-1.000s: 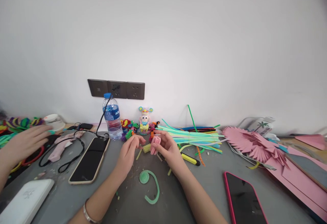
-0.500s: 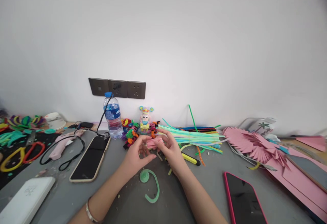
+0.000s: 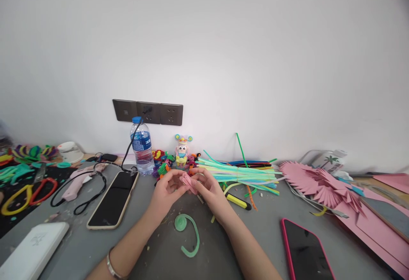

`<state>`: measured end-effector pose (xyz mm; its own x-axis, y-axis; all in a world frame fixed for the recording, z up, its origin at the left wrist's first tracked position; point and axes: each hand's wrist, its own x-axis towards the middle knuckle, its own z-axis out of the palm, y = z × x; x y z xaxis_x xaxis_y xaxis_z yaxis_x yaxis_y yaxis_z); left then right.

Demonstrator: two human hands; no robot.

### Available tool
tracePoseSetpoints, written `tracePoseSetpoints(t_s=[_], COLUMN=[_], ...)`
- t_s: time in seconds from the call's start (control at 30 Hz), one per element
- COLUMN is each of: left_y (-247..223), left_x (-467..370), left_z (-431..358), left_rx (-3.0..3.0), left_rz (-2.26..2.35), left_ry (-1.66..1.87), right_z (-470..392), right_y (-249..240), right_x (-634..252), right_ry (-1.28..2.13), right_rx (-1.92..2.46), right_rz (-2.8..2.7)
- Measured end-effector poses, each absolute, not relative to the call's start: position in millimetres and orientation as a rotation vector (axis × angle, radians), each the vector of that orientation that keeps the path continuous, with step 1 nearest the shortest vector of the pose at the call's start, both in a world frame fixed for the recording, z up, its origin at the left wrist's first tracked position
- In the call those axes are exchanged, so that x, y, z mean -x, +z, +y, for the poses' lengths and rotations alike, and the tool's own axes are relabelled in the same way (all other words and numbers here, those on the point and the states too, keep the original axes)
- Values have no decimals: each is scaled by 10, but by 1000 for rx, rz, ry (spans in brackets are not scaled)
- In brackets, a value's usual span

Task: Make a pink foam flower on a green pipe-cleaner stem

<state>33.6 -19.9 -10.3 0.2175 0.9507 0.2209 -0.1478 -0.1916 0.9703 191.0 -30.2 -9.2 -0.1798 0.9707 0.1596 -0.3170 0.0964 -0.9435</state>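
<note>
Your left hand (image 3: 169,192) and right hand (image 3: 207,190) both pinch the pink fuzzy bundle (image 3: 187,182) above the grey tabletop (image 3: 179,267).

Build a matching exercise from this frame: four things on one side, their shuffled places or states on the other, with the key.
Things
1. small folded pink fuzzy piece
2. clear plastic bottle with blue cap
3. phone in hot-pink case
4. pale-green fuzzy coil with curved tail

Places or states
A. upright near the dark wall sockets
B. nearer the camera than both hands, centrally
C. between left hand and right hand
D. flat, far right of both hands

Pairs: 1-C, 2-A, 3-D, 4-B
</note>
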Motion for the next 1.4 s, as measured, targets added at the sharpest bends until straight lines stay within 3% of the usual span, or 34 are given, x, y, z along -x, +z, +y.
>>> tracePoseSetpoints(t_s=[0.7, 0.97, 1.17, 1.4], left_y=[-74, -89, -109, -114], left_x=[-297, -312, -303, -307], left_z=[-201, -193, -173, -179], left_rx=[-1299, -1167, -1183, -1184], left_rz=[761, 727, 811, 785], left_ry=[1247, 1335, 1348, 1310], right_z=[-406, -291, -349, -367], right_y=[17, -161, -69, -53], right_x=[-1896, -1901, -1880, -1861], right_ry=[1512, 1570, 1342, 1374], right_rx=[732, 719, 838, 897], right_rz=[-1203, -1150, -1281, -1277])
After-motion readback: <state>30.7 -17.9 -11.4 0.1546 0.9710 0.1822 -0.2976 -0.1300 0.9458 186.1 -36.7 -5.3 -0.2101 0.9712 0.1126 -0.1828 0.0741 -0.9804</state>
